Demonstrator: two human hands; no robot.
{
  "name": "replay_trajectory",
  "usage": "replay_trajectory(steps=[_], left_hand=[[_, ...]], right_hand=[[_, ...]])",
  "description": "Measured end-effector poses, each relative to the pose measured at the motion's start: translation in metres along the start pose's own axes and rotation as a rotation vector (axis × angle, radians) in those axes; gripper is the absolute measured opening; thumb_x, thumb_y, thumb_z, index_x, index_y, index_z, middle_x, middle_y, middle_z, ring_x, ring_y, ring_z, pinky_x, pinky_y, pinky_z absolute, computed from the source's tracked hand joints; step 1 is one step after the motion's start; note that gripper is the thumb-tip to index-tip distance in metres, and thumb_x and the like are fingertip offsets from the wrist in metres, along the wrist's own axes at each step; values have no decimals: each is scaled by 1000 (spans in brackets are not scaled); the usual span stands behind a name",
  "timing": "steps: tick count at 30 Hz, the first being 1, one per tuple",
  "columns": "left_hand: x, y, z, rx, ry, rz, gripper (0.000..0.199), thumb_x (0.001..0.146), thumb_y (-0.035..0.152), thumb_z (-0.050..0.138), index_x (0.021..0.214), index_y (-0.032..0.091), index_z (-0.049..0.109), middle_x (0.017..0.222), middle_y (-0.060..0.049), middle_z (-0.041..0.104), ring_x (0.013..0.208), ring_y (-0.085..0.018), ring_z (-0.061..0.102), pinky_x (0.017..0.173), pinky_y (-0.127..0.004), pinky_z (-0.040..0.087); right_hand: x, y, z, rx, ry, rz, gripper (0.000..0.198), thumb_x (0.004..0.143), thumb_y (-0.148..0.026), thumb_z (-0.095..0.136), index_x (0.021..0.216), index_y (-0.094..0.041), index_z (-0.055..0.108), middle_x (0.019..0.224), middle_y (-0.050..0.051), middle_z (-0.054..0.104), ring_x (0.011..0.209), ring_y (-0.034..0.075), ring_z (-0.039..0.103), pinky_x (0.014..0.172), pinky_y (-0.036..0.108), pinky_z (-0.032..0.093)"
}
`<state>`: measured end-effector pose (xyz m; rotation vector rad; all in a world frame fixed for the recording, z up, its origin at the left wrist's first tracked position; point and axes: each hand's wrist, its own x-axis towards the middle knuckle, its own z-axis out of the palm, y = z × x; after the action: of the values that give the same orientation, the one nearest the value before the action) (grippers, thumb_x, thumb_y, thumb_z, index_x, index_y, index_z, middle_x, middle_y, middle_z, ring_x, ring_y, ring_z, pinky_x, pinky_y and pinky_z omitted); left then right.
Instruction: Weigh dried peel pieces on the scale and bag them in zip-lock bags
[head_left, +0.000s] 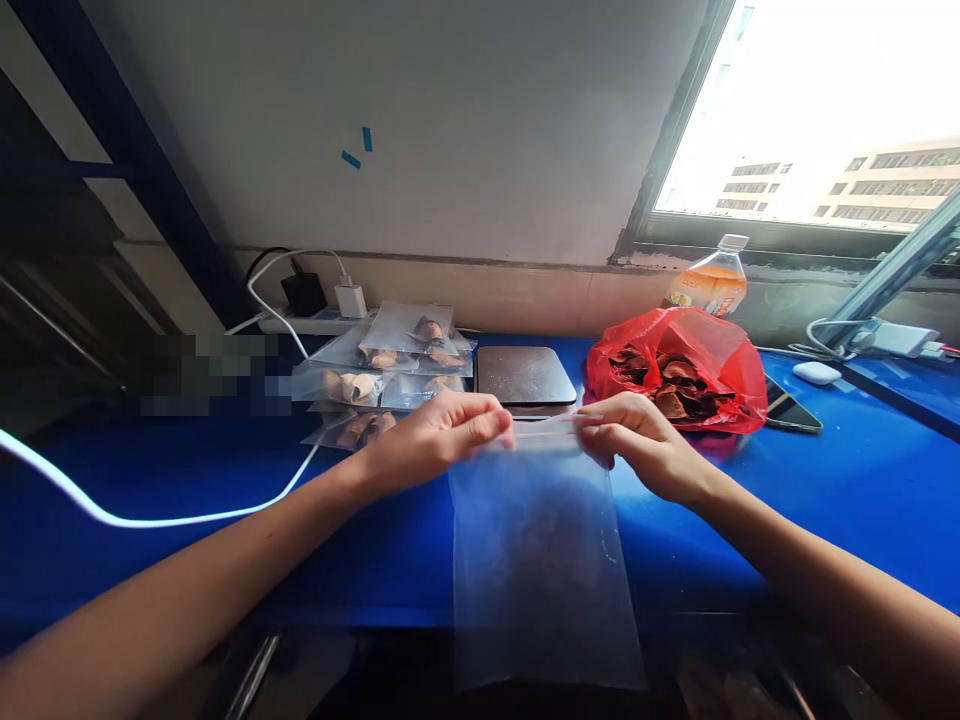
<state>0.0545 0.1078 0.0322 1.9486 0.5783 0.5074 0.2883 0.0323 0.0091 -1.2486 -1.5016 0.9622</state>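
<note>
A clear plastic zip bag [540,560] hangs flat by its top edge over the near edge of the blue table, with nothing distinct inside. My left hand [469,428] pinches its upper left corner, and my right hand [630,440] grips the upper right corner. Just beyond the bag sits a small flat scale [525,374] with a metal top. Right of it, an open red plastic bag [720,355] holds dark, curled dried slices [675,385]. To the left lies a stack of filled clear bags [349,388] with similar pieces inside.
A bottle with an orange label [709,280] stands behind the red bag. A phone [795,412] and a white earbud case [816,373] lie at right. White cable [150,522] crosses the left side toward a power strip with chargers [349,298].
</note>
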Motion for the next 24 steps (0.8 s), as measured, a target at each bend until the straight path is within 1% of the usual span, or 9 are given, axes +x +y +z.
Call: replay_trajectory(steps=[2,4,8,10,12,15,17,21,24], left_hand=[[1,-3,-7,-14,25,17,43,89,54,49,66,18,59,59,2,46,55,-13,40,54,-26,32],[1,-7,-15,-20,11,41,43,85,54,53,60,19,56,56,1,47,54,-13,41,54,-27,33],[0,-8,-26,-3,-61,74,34,81,47,56,59,21,61,54,-1,52,53,-15,45,57,-29,38],[-1,-5,-27,22,-86,85,33,81,46,55,62,21,64,54,-1,54,53,-15,46,57,-29,39],[-1,-2,-26,52,-100,93,37,82,47,55,59,19,62,54,-1,54,52,-14,46,56,-29,38],[0,-1,-23,90,-71,108,47,88,49,48,55,17,55,54,-1,52,53,-13,45,56,-27,36],[2,-3,-23,105,-54,127,51,91,51,43,57,16,56,55,0,51,54,-12,45,57,-26,36],[3,-8,-25,108,-95,177,50,93,50,40,70,13,64,63,-1,56,58,-12,49,57,-25,39],[1,-8,-24,107,-117,200,47,94,43,39,70,13,64,69,-3,61,62,-12,53,60,-24,43]], right_hand=[[3,1,-5,24,53,-54,25,73,-42,65,61,-21,59,50,-3,48,49,12,41,49,27,35],[7,1,-10,29,103,-98,27,73,-42,64,58,-22,57,50,-2,49,48,12,42,49,28,35],[9,-2,-16,38,199,-110,30,74,-39,63,51,-22,52,50,-1,46,48,12,40,48,28,32],[7,-6,-16,46,167,-132,33,77,-37,61,50,-21,53,51,0,47,49,12,41,48,29,32],[3,-10,-14,58,124,-163,34,81,-36,60,51,-21,56,52,0,50,51,13,44,51,29,35],[0,-16,-12,94,119,-182,33,83,-36,62,54,-21,60,54,0,53,53,13,47,54,29,39],[0,-17,-13,119,111,-187,32,82,-35,64,54,-21,60,53,0,54,52,13,47,54,28,39],[2,-10,-16,109,-11,-223,32,86,-35,64,59,-19,65,57,1,57,56,13,50,56,27,40],[3,-5,-15,97,-84,-238,32,90,-35,62,63,-17,65,60,0,59,58,12,52,58,26,40]])
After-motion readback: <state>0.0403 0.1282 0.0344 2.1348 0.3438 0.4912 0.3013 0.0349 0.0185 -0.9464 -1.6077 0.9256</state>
